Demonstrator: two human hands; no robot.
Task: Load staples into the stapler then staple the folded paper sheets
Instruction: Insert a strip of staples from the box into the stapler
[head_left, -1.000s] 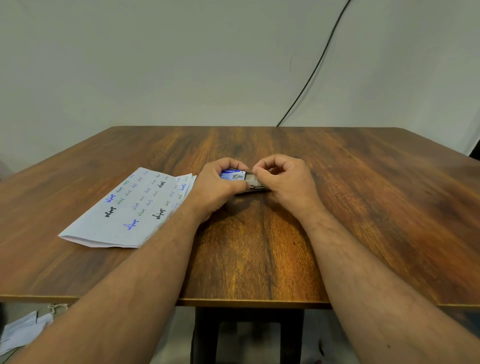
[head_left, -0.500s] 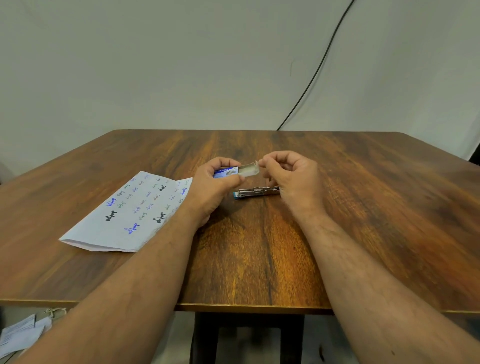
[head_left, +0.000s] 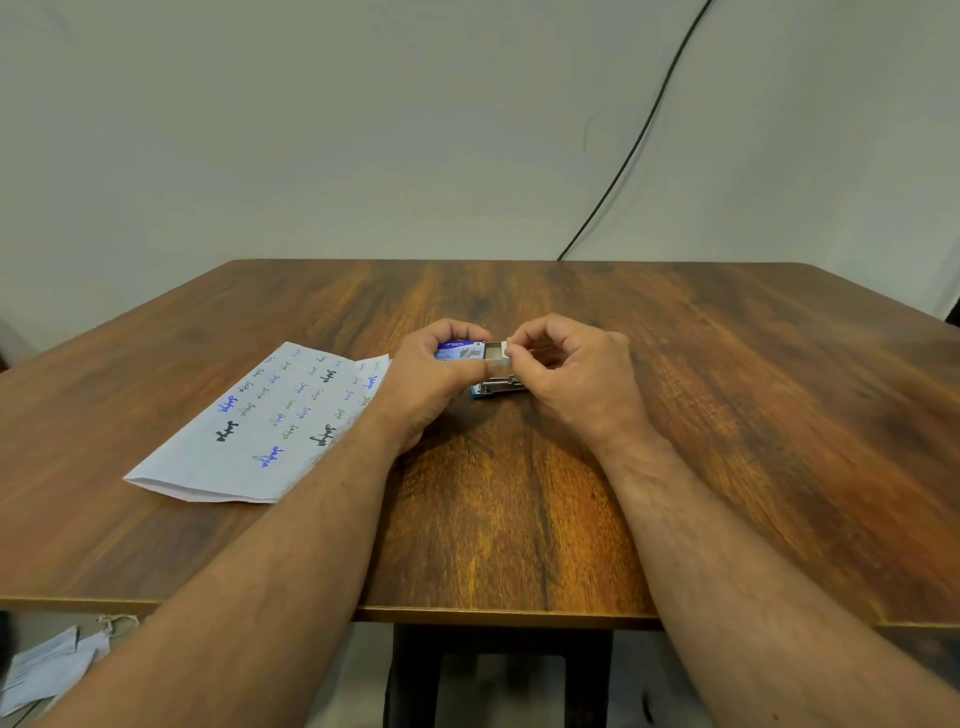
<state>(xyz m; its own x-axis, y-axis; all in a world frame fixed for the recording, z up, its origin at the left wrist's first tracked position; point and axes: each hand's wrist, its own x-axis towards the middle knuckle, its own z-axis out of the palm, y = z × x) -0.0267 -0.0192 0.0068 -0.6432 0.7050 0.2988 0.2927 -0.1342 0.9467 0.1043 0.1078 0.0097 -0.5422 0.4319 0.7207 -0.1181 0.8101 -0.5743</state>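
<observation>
My left hand (head_left: 431, 379) holds a small blue staple box (head_left: 460, 351) just above the middle of the wooden table (head_left: 519, 519). Its inner tray (head_left: 496, 351) is slid out to the right, and my right hand (head_left: 571, 374) pinches the tray's end with thumb and forefinger. Under both hands a small blue and metal stapler (head_left: 496, 387) lies on the table, partly hidden by my right hand. Folded paper sheets (head_left: 260, 426) with blue and black handwriting lie flat to the left, and my left wrist touches their right edge.
A black cable (head_left: 634, 140) runs down the wall behind the table's far edge. Loose papers (head_left: 41, 670) lie on the floor at the lower left, below the table's near edge.
The stapler, earlier hidden between my hands, now lies on the table. Both hands lifted the staple box, and the tray has slid out to the right.
</observation>
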